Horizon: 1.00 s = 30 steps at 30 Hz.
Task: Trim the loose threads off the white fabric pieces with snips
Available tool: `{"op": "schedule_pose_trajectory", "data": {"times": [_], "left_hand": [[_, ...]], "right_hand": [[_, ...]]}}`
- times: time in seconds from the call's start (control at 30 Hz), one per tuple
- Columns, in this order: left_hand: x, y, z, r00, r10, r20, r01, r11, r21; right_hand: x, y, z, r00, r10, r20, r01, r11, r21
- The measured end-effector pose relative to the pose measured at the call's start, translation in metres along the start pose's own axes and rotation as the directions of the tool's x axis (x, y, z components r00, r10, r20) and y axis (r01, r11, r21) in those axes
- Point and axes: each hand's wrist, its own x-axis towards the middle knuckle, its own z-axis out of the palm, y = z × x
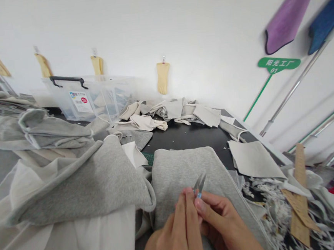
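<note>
Small thread snips [199, 183] point away from me, their two metal blades slightly apart and a bit of blue showing near the base. My right hand [221, 221] is closed around them. Pressed up against the snips from the left is my left hand [177, 224], its fingers bent together in a pinch; whatever lies between the fingertips is hidden. Below both hands is a folded grey fabric piece [184, 164] with a stitched edge down its right side. A larger grey fabric piece [93, 184] lies to the left on white cloth.
Fabric scraps [180, 110] line the back of the black table [182, 135]. A clear plastic box [84, 104] stands at the back left. At right are a light square fabric stack [255, 158], tangled trimmings [265, 202] and wooden rulers [300, 176]. Yellow gloves [163, 78] hang on the wall.
</note>
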Motion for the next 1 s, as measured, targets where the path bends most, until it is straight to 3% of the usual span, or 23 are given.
{"op": "schedule_pose_trajectory", "data": {"times": [0.17,0.37,0.77,1.0], "left_hand": [[-0.005,-0.003,0.005,0.998,0.06,-0.026,-0.06,0.998,-0.016],[-0.001,0.001,-0.004,0.996,0.028,0.082,-0.028,1.0,-0.001],[0.008,0.009,-0.02,0.984,0.016,0.18,-0.031,0.996,0.079],[0.003,0.012,-0.008,0.981,-0.002,0.194,-0.023,0.992,0.127]], "right_hand": [[-0.002,0.0,0.004,0.999,-0.018,-0.04,0.018,1.0,0.001],[-0.003,0.004,0.005,0.997,-0.024,-0.079,0.025,1.0,0.008],[-0.005,0.001,0.006,0.995,0.019,-0.094,-0.012,0.997,0.073],[0.001,0.007,0.003,0.998,-0.009,-0.064,0.012,0.999,0.038]]}}
